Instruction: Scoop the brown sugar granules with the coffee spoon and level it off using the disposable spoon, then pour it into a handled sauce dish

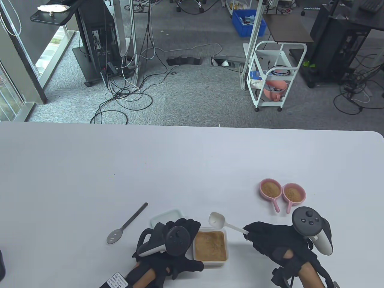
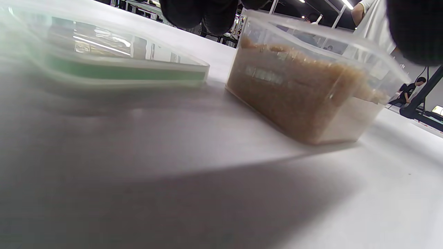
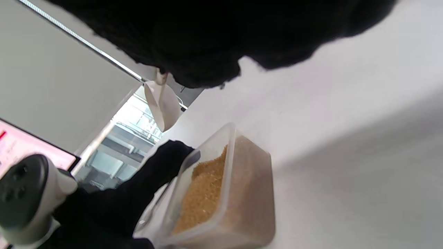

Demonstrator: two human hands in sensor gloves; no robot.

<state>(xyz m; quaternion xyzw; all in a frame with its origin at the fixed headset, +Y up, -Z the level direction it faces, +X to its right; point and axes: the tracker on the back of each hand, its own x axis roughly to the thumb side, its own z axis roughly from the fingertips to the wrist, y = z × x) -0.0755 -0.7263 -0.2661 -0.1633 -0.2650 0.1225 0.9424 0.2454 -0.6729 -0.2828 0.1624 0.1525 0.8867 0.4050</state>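
2 black gloves (image 1: 180,240), grey-black trackers (image 1: 309,222), perhaps white-handled.

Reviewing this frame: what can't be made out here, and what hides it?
- Left hand fingertips: table view, its tracker covers them; contact with the sugar container is unclear.
- Lid: table view, partly under the left hand; blurred in the left wrist view.
- White disposable spoon handle end: hidden inside the right hand.

both hands (image 1: 177,237) (image 1: 270,240) low, fingers curled
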